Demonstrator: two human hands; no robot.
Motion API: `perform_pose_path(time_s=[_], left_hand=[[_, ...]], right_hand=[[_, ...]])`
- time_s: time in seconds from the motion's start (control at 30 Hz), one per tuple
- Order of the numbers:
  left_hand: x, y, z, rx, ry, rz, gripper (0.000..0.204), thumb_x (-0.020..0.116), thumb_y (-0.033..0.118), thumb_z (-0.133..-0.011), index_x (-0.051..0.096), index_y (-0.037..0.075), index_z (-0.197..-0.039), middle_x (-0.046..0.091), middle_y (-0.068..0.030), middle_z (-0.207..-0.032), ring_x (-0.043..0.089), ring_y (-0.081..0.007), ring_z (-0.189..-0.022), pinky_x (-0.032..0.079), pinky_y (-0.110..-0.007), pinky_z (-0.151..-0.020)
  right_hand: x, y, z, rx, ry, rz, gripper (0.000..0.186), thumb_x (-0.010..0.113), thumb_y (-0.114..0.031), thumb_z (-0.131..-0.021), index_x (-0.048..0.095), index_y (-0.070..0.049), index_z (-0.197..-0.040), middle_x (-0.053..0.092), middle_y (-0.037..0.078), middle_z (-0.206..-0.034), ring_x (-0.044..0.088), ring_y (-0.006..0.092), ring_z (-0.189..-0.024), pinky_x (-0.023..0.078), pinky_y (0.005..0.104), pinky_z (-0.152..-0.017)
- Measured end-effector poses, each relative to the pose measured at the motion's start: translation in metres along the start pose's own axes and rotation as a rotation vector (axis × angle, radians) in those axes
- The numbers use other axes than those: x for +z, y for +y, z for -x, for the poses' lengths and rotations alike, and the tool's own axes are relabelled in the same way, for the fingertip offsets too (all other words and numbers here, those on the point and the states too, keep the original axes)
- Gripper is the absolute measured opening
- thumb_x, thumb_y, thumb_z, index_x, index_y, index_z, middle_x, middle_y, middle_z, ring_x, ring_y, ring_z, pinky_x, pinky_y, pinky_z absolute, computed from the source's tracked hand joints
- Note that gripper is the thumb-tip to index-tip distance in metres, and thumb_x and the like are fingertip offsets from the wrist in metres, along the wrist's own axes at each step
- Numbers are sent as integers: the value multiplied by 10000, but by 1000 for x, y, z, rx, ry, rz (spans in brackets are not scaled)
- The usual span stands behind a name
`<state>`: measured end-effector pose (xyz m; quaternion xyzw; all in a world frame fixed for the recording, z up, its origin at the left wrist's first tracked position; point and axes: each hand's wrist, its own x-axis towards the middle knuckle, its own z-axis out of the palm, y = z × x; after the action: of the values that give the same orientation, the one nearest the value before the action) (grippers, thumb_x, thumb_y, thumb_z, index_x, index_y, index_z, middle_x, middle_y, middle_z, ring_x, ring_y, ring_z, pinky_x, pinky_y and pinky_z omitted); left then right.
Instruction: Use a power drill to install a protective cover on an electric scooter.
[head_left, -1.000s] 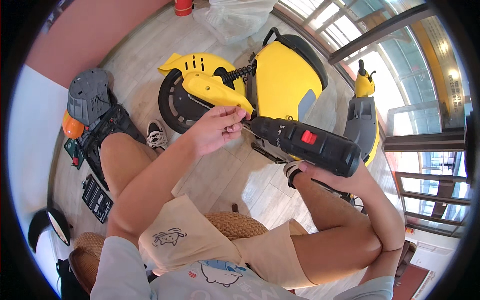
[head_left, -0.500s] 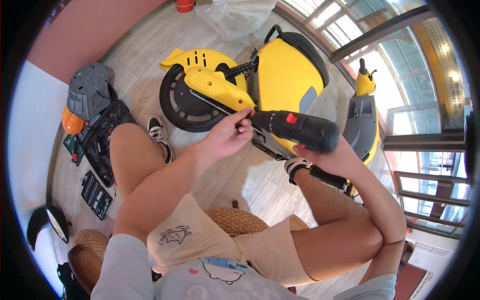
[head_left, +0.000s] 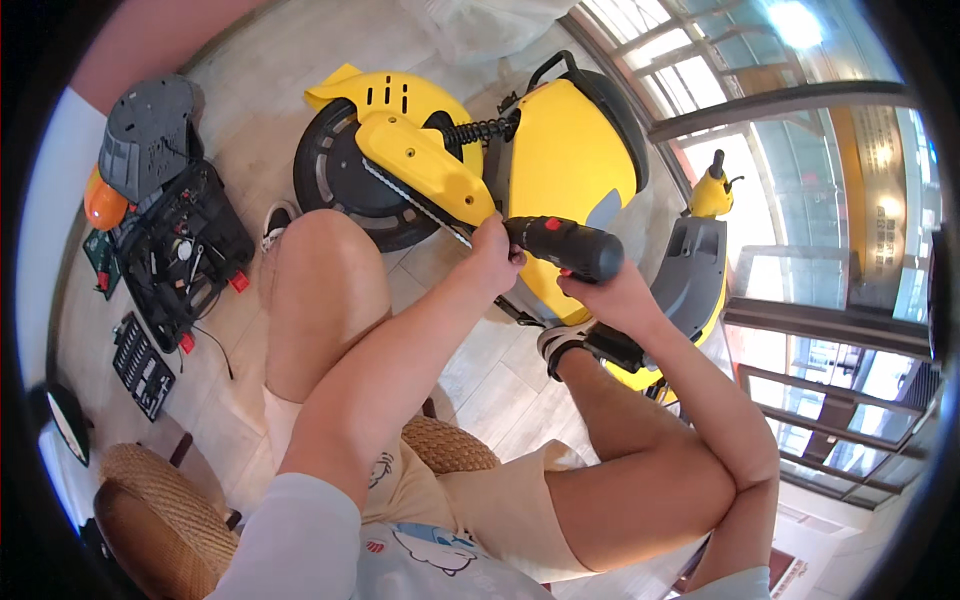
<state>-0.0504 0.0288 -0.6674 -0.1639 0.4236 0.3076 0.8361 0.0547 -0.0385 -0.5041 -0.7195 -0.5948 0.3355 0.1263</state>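
Note:
A black cordless drill (head_left: 575, 247) with a red switch on top lies level in front of me, its nose toward the yellow chain cover (head_left: 420, 160) of a yellow scooter (head_left: 565, 150). My right hand (head_left: 612, 297) is closed around the drill's handle. At the drill's front end, my left hand (head_left: 495, 262) has its fingers curled together beside the cover's lower end. Whatever those fingers pinch is hidden. The scooter's black wheel (head_left: 345, 180) and its coil spring (head_left: 478, 131) show beyond my left forearm.
On the floor at left stand an open black tool case (head_left: 190, 250), a bit set (head_left: 143, 370), a grey plastic shell (head_left: 150, 135) and an orange helmet-like object (head_left: 104, 203). A woven stool (head_left: 450, 446) is beneath me. Windows line the right side.
My view has shifted, and my left knee has swung inward. The left hand now sits closer against the chain cover, with the drill's nose following it. Both hands keep their grips.

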Motion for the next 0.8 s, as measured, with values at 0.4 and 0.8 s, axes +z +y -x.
perform_pose_path(time_s=[0.4, 0.8], left_hand=[[16, 30, 76, 166, -159, -130, 292, 423, 383, -1029, 540, 147, -905, 384, 65, -646, 324, -62, -536, 265, -221, -471], [7, 38, 114, 254, -342, -155, 318, 403, 372, -1037, 583, 111, -1018, 344, 70, -647, 292, -51, -528, 250, -219, -461]], right_hand=[[-19, -10, 9, 357, -123, -421, 138, 678, -122, -865, 579, -63, -788, 524, -1, -599, 478, 92, -480, 390, 257, -477], [-29, -17, 24, 269, -155, -488, 129, 652, -92, -873, 567, -66, -780, 517, 11, -614, 492, 108, -507, 411, 260, -513]])
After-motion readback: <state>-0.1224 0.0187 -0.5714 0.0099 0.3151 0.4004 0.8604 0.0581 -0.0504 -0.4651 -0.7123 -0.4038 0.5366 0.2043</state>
